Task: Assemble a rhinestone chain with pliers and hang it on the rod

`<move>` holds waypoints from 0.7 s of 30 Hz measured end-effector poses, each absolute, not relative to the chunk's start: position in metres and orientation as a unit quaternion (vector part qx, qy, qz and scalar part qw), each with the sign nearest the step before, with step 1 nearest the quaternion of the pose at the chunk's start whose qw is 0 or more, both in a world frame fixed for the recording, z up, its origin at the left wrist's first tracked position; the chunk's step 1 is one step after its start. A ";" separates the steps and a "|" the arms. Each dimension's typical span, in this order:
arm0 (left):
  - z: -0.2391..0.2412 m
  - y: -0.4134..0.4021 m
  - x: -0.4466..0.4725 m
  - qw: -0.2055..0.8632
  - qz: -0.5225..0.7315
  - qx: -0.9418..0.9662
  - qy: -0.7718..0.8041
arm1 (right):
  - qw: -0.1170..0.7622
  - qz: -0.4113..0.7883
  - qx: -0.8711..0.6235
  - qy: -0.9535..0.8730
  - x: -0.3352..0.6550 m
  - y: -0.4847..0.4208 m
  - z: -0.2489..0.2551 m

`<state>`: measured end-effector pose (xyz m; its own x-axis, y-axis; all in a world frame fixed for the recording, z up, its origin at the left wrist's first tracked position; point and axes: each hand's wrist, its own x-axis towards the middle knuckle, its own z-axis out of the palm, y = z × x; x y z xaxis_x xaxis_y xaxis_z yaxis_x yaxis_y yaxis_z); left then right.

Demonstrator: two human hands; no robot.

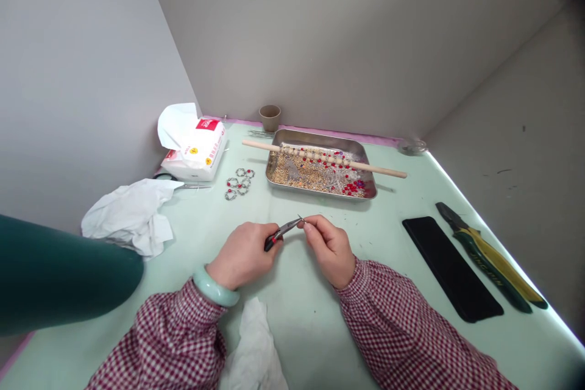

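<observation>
My left hand (247, 251) is wrapped round a pair of needle-nose pliers (280, 234), whose jaws point up and right. At the jaw tips is a thin piece of wire (300, 217). My right hand (329, 250) pinches that small piece between thumb and forefinger, right beside the tips; its exact shape is too small to make out. Beyond my hands lie several beaded rings (239, 183) with red beads. A metal tray (322, 195) holds gold, clear and red beads, and a wooden rod (379, 169) wound with beaded wire rests across it.
Yellow-green pliers (498, 262) and a black flat case (452, 268) lie at the right. A tissue pack (196, 155), crumpled tissue (130, 213) and a dark green cylinder (68, 277) stand left. Behind are a brown cup (270, 117) and thin wires (260, 134).
</observation>
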<state>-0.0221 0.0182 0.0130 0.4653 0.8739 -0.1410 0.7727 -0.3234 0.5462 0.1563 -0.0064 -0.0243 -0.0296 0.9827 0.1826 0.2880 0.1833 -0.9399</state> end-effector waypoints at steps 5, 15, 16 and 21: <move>0.008 0.018 -0.022 0.209 0.102 0.823 0.519 | 0.465 0.437 -0.517 -0.571 0.153 -0.003 -0.025; 0.009 0.020 -0.024 0.245 0.115 0.827 0.493 | 0.505 0.435 -0.502 -0.552 0.155 -0.004 -0.029; 0.009 0.020 -0.024 0.243 0.116 0.828 0.492 | 0.511 0.444 -0.500 -0.540 0.155 -0.003 -0.028; 0.011 0.020 -0.024 0.251 0.124 0.830 0.482 | 0.519 0.443 -0.504 -0.529 0.155 -0.002 -0.030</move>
<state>-0.0237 0.0201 0.0113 0.5042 0.8628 -0.0369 0.7382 -0.4085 0.5368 0.1546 -0.0019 -0.0301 0.0469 0.9937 0.1021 0.0746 0.0985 -0.9923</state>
